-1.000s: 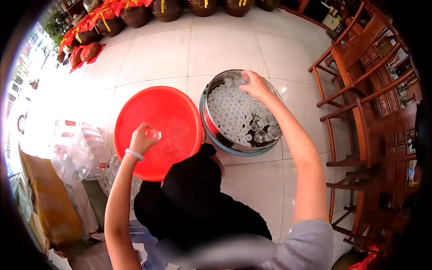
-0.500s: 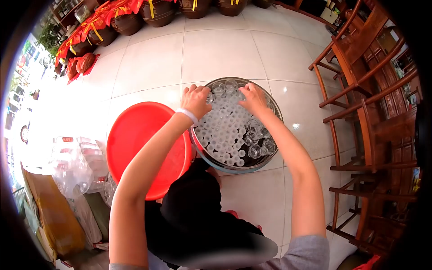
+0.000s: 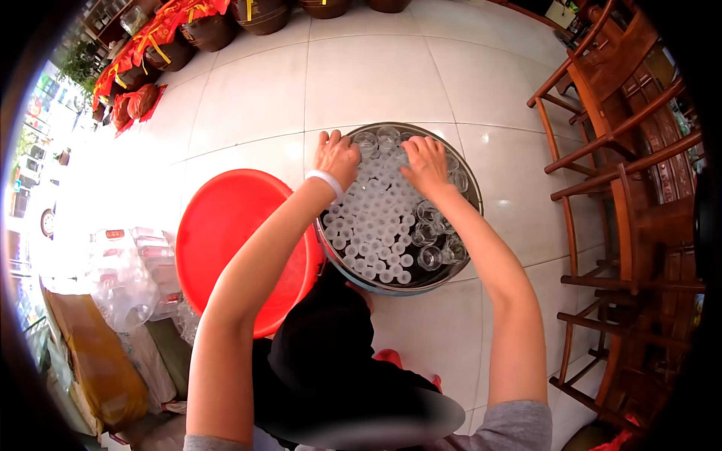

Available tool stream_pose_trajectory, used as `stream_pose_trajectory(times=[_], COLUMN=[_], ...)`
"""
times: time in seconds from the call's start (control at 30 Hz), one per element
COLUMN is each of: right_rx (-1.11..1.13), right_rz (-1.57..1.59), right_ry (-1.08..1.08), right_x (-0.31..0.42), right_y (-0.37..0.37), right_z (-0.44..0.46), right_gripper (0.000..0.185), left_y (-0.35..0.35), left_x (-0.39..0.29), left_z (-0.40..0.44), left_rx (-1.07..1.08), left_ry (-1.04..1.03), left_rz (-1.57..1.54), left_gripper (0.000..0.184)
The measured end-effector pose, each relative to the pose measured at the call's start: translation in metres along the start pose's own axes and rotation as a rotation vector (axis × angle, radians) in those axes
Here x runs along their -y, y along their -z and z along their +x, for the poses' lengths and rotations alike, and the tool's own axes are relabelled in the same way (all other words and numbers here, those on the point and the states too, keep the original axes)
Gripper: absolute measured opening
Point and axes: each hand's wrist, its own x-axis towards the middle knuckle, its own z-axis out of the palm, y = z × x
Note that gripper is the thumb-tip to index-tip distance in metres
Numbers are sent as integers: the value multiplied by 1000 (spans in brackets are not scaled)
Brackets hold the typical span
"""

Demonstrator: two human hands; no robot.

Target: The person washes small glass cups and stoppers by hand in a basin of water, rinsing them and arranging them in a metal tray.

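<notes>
A round dark tray (image 3: 412,272) stands in front of me, holding many small frosted plastic cups or caps (image 3: 374,214). Clear glass cups (image 3: 429,257) are among them at the right side and along the far edge. My left hand (image 3: 337,159), with a pale band at the wrist, is at the tray's far left edge, its fingers curled down beside a glass cup (image 3: 366,143). Over the far right part, my right hand (image 3: 426,164) has bent fingers pointing in among the small pieces. Both hands hide whatever is under their fingertips.
A red plastic basin (image 3: 226,240) stands left of the tray, touching or very near it. Plastic-wrapped packs (image 3: 124,274) lie farther left. Wooden chairs (image 3: 602,143) line the right side. Dark jars with red cloths (image 3: 207,31) stand along the back of the tiled floor (image 3: 361,83).
My left hand has shifted slightly right and its fingers have curled more. My right hand has moved a little rightward. The view has tilted slightly; the tray's contents look much the same.
</notes>
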Motion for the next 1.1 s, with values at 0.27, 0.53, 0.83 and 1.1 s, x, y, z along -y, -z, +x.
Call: stream_pose_trajectory(times=[0.27,0.53,0.83,1.1], right_rx=[-2,29,-31,-263], right_rz=[-47,-50,27,164], right_ry=[-3,-57,-151,-213], right_x=[5,8,19,-7], right_y=[2,6,31,80], right_z=[-2,-6,-9,-34], right_gripper=[39,43,46,29], left_y=[-6,3,6,28], left_x=[-6,2,3,23], left_z=[0,1,-7,-40], left_rx=[-58,-30,21,-79], left_ry=[2,15,57,196], left_rz=[85,49,7,-462], left_gripper=[19,20,21,44])
